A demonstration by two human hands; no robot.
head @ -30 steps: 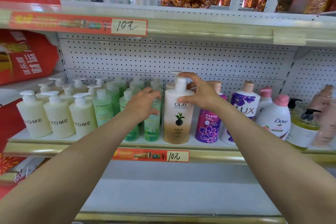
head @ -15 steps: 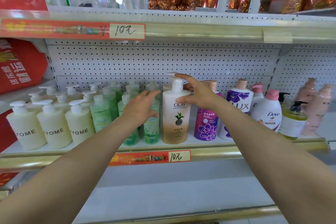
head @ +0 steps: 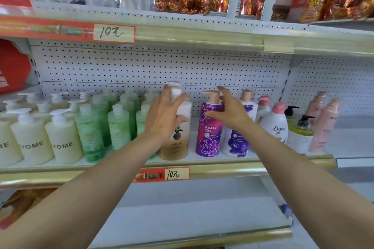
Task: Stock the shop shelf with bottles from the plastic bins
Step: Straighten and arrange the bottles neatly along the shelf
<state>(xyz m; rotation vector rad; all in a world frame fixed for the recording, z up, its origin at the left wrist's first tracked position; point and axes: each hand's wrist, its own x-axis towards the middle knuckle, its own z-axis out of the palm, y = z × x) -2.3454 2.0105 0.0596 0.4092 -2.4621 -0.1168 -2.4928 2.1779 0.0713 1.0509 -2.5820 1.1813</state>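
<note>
The pump bottle stands near the front of the shelf. It is white at the shoulder and fades to amber at the base, with a dark plant emblem on its face. It is upright, long axis vertical, white pump head on top. The nozzle is too blurred to say which way it points.

The left hand lies open on its front, fingers spread and straight. The right hand is open too, fingers splayed in front of the purple bottle; I cannot tell whether it touches.

Green bottles crowd close on the left, and a narrow gap separates it from the purple bottle on the right. Perforated back panel shows above the pump head, below the upper shelf.
</note>
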